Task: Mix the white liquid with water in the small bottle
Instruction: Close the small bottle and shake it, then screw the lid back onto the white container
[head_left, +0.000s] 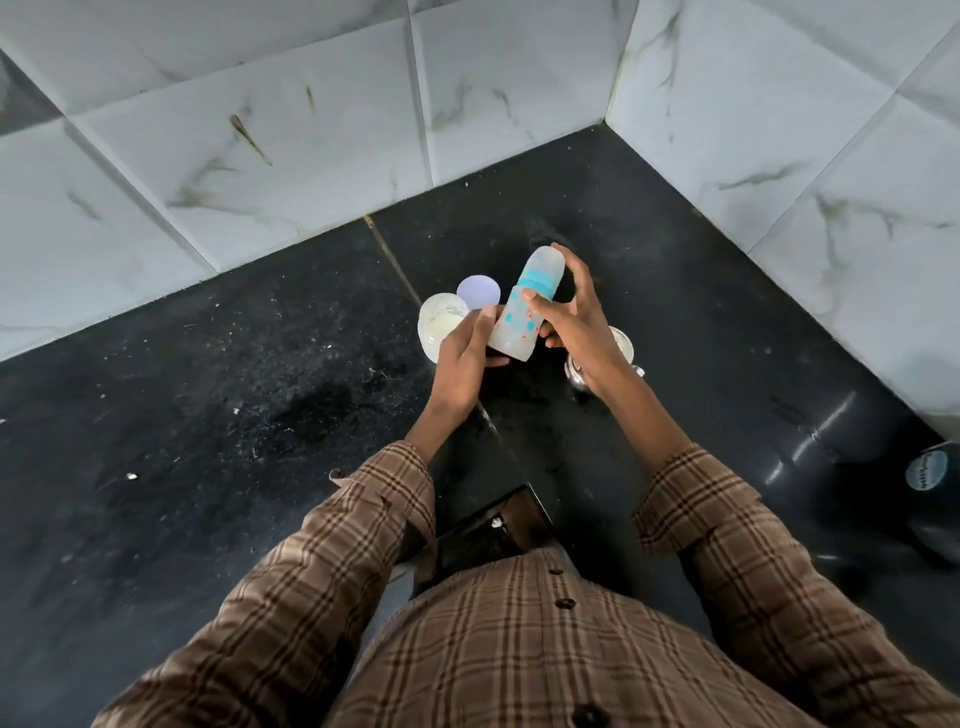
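Plastic bottle: tilting above the black counter, capped end pointing away, between both hands.
Left hand: gripping its base, thumb lying along the side.
Right hand: clasping its middle, fingers reaching toward the cap.

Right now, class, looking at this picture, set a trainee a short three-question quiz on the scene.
1. True or false: the bottle stands upright on the counter.
2. Which hand holds the bottle's base? A) left hand B) right hand
3. Fill in: the bottle's cap end points ___ the person.

Key: 1 false, it is held tilted above the counter. 2 A. 3 away from.
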